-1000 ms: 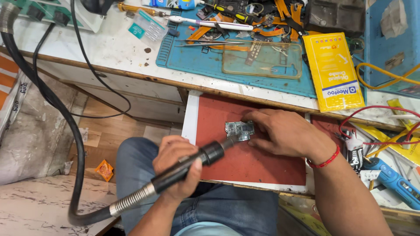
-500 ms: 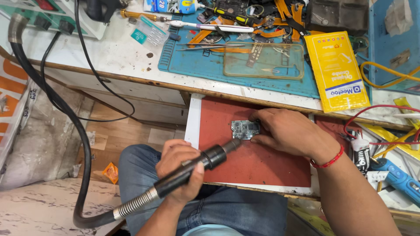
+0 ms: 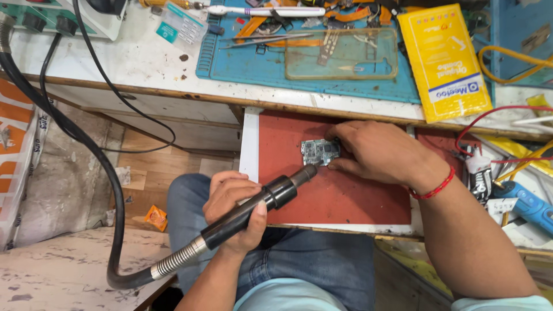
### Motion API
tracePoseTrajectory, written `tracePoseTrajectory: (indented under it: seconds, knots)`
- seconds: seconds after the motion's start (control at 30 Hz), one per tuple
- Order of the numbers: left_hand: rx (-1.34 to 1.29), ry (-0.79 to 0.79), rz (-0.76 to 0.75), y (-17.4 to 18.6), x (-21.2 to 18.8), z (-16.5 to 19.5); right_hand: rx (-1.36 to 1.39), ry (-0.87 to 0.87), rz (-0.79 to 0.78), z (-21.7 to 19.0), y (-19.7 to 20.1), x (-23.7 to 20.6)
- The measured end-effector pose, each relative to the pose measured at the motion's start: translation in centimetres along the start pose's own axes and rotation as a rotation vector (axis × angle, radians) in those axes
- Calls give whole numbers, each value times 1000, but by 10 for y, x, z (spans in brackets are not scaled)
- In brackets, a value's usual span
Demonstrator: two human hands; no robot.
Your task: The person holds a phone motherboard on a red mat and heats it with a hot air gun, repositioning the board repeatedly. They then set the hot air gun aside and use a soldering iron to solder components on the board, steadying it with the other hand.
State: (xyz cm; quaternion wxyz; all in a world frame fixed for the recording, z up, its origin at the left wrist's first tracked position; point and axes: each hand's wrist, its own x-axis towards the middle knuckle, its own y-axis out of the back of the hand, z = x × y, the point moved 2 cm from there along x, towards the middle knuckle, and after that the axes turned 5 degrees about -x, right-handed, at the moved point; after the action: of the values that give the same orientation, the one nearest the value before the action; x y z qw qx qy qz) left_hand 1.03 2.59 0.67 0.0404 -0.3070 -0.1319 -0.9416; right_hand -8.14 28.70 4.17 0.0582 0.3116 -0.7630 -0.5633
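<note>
My left hand [image 3: 233, 210] grips a black hot-air wand [image 3: 259, 204] with a metal-sprung hose; its nozzle tip points at the lower left corner of a small blue-grey circuit board [image 3: 318, 152]. The board lies on a red-brown mat [image 3: 334, 190] on a pull-out shelf. My right hand [image 3: 383, 154] rests on the mat, its fingertips pinching the board's right edge. A red thread band circles that wrist.
A thick black hose [image 3: 86, 150] loops left to a station [image 3: 52, 17] on the bench. Behind the shelf lie a blue work mat [image 3: 242, 63] with tweezers and a clear phone case [image 3: 345, 55], and a yellow packet [image 3: 443, 57]. Wires and a blue tool [image 3: 527, 201] crowd the right.
The view has shifted slightly. The wand's nozzle stays at the board's left side and my right hand keeps holding the board.
</note>
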Motion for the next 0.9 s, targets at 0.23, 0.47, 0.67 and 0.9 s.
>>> tracePoseTrajectory:
  seconds: [0.23,0.47,0.67,0.9]
  knots:
    - [47,49,19,0,-2,0,23,9,20,-2,1,-2]
    - [33,38,35,-2,-3,-1,16,-44,-29,-4,3,-3]
    - [39,52,49,0,-3,1,-6,-44,-33,-4,4,-2]
    - [5,130,143,0,3,2,13,-28,-34,-5,5,-3]
